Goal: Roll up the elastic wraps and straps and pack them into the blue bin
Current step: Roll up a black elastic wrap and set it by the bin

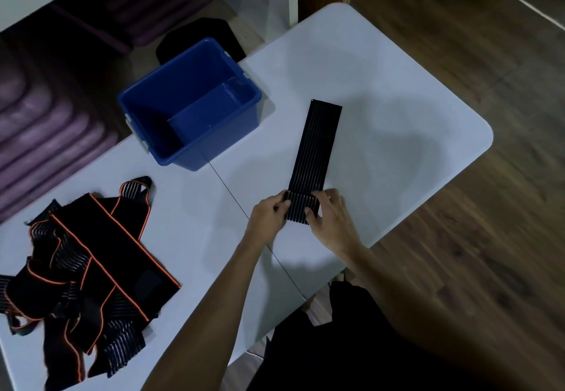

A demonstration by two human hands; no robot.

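A black ribbed elastic strap (pixel 316 146) lies stretched out flat on the white table (pixel 397 121), running away from me. Its near end is curled into a small roll. My left hand (pixel 269 213) pinches the roll's left side and my right hand (pixel 331 216) grips its right side. The blue bin (pixel 146 121) stands open to the left of the strap, with nothing visible inside. A tangled pile of black wraps with orange edging (pixel 88 265) lies at the table's near left.
The table's right and near edges drop to a wooden floor (pixel 489 237). Purple cushions (pixel 39 121) are stacked beyond the table's left side. A dark round object (pixel 211 34) sits behind the bin.
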